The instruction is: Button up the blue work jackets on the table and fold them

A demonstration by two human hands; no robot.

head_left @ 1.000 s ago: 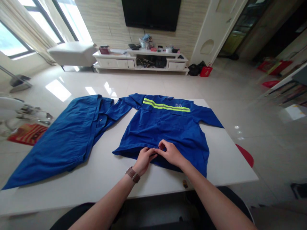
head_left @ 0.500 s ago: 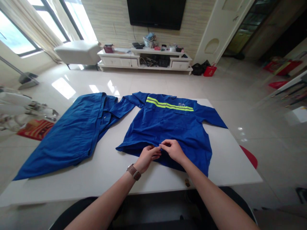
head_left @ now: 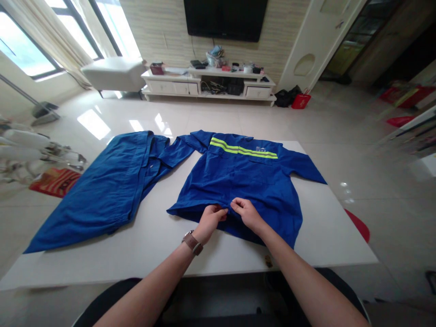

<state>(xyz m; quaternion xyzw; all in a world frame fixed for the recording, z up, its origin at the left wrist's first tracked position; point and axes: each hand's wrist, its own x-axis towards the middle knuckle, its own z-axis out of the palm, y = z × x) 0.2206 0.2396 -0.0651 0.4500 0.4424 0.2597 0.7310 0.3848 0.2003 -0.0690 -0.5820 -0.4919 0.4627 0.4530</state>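
A blue jacket (head_left: pixel 238 175) with a yellow-green and grey reflective stripe across the chest lies on the white table (head_left: pixel 153 245), its bottom hem nearest me. My left hand (head_left: pixel 211 222) wears a brown-strapped watch at the wrist and pinches the front hem near its middle. Just to the right, my right hand (head_left: pixel 248 213) has thumb and forefinger closed on the hem at the front opening. The fingertips are a small gap apart. Folded blue trousers (head_left: pixel 102 181) lie at the left of the table, touching the jacket's sleeve.
A small dark object (head_left: pixel 268 261) sits at the table's near edge. Beyond the table stand a white TV cabinet (head_left: pixel 177 87) and a grey-white bench (head_left: pixel 114 75). A red stool (head_left: pixel 357 225) shows past the right edge, and a red bag (head_left: pixel 56 181) is at the left.
The fingertips have parted slightly, and the left hand's fingers have curled in more around the hem. The whole view has shifted a little; the jacket and trousers lie as before.
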